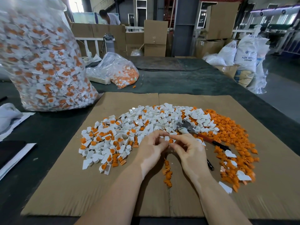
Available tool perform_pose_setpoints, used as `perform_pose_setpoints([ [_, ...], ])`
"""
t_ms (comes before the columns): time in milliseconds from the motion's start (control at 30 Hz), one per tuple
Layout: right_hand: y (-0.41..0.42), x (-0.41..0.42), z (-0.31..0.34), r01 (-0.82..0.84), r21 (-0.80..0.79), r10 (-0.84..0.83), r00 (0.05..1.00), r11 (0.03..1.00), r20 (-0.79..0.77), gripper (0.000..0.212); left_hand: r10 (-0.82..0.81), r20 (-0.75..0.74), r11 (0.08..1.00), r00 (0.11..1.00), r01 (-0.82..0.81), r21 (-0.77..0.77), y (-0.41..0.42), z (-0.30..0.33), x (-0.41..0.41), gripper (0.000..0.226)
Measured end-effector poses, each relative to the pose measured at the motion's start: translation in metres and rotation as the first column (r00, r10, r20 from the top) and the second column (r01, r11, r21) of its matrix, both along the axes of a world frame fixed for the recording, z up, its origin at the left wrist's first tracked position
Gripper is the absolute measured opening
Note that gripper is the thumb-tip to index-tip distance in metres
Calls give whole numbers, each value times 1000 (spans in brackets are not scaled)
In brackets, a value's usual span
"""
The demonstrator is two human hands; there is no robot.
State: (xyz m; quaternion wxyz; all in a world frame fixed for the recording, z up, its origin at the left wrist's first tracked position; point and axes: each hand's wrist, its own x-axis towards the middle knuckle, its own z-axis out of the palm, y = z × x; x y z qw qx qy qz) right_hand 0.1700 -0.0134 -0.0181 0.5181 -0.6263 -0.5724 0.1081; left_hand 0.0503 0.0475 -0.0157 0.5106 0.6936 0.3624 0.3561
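Observation:
Over a flattened cardboard sheet, my left hand and my right hand meet. Together they pinch one small white plastic part with an orange insert. Behind and left of the hands lies a pile of white parts, some with orange inserts. A pile of loose orange inserts spreads to the right. A short row of orange inserts lies between my wrists.
A small hammer with a red and black handle lies on the pile just beyond my right hand. A big clear bag of assembled parts stands at left, a smaller bag behind. Cardboard boxes, sacks and a person stand far back.

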Motion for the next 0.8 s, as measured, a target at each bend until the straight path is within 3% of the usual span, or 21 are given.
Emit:
perform_pose_setpoints([
  [267, 2, 1, 0, 28, 18, -29, 996, 999, 83, 29, 31, -8, 999, 999, -32, -27, 2, 2, 4, 13],
  [400, 2, 10, 8, 296, 25, -292, 921, 955, 259, 35, 66, 122, 985, 990, -45, -165, 3, 4, 5, 16],
  [467, 2, 20, 14, 483, -140, -385, 814, 864, 434, 47, 91, 162, 972, 983, -53, -228, 4, 4, 5, 19],
  [533, 3, 31, 21, 603, -388, -318, 745, 697, 586, 54, 117, 196, 955, 974, -57, -290, 5, 5, 6, 20],
  [600, 4, 39, 26, 599, -561, -207, 767, 572, 608, 50, 138, 226, 941, 964, -57, -333, 6, 6, 7, 20],
  [667, 7, 43, 29, 581, -614, -140, 778, 534, 613, 50, 151, 240, 932, 959, -58, -357, 7, 8, 8, 20],
  [800, 10, 41, 32, 605, -551, -118, 728, 575, 676, 48, 163, 248, 921, 955, -57, -384, 7, 11, 10, 20],
])
